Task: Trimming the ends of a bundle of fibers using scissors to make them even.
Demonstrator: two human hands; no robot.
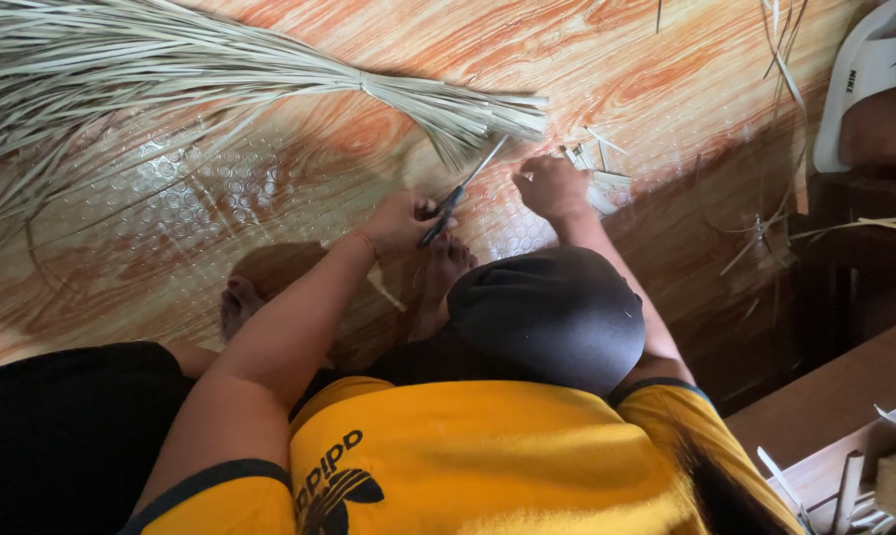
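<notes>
**Listener:** What does the head view show?

**Operator:** I am looking down over a yellow shirt [487, 461] and a raised knee in dark cloth [552, 317] onto an orange wood-grain floor mat [299, 159]. My landmark is a bundle of pale dried leaf strips [269, 74], tied near one end and fanning out wide beyond the tie.

**Listener:** Where are the hands from that bundle?

**Operator:** Both sit just below its short trimmed end. The left hand [400, 223] is curled closed through the handles of a pair of scissors [458, 198], whose blades point up at the cut tips of the bundle. The right hand [552, 186] lies beside the blades, fingers bent down onto the mat; I cannot tell whether it has hold of anything.

**Listener:** Anything else near the bundle?

**Operator:** Short cut strip pieces [596, 168] lie just past the right hand. Two bare feet [438, 277] rest on the mat below the scissors. Well away from the bundle, at the far edge, is a white sandal [869, 74].
</notes>
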